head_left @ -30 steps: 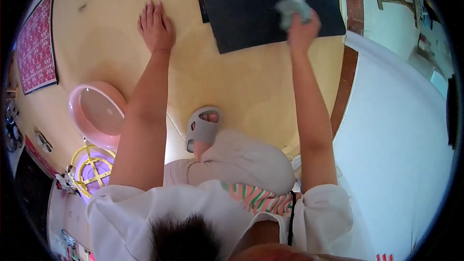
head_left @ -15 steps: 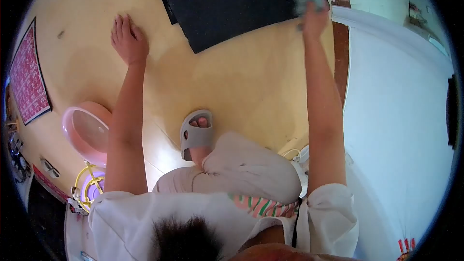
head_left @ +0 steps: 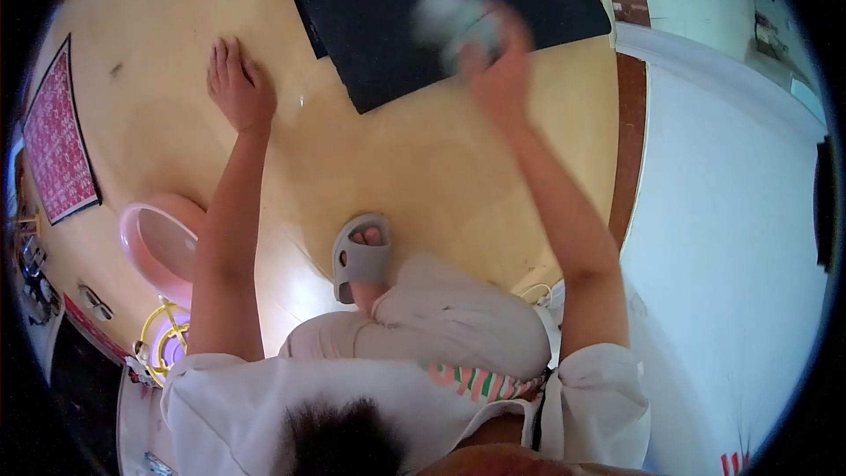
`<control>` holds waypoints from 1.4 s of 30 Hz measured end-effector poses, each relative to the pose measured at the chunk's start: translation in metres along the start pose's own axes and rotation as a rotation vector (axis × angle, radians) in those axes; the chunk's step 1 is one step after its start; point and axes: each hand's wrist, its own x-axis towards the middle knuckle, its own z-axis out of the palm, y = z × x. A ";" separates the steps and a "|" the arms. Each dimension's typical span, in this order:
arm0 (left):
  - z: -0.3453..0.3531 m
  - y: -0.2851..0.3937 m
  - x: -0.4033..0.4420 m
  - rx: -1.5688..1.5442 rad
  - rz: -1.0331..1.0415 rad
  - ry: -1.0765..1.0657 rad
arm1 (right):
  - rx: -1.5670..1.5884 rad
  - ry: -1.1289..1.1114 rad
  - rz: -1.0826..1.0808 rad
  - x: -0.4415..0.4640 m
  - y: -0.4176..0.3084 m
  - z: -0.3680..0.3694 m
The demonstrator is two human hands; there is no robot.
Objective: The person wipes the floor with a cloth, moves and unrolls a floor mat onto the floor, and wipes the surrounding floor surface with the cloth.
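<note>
My right hand (head_left: pixel 500 70) grips a bunched pale green-grey cloth (head_left: pixel 454 22), both blurred by motion. It is over the near part of a black mat (head_left: pixel 388 26) that lies on the tan floor (head_left: pixel 397 159). Whether the cloth touches the mat I cannot tell. My left hand (head_left: pixel 240 88) rests on the floor to the left of the mat, palm down with the fingers stretched out and nothing in it.
A pink basin (head_left: pixel 145 238) stands beside my left forearm, with a yellow and purple round object (head_left: pixel 165 339) behind it. A red patterned mat (head_left: pixel 60 137) lies at far left. A white panel (head_left: pixel 723 211) borders the right. My sandalled foot (head_left: pixel 363 256) is in the middle.
My right hand has swept left with the cloth, from the mat's right edge to over its middle. My left hand stays on the floor in nearly the same place.
</note>
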 end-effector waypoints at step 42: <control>-0.005 0.005 0.007 0.055 -0.058 -0.056 | 0.587 0.441 0.587 0.209 0.076 -0.022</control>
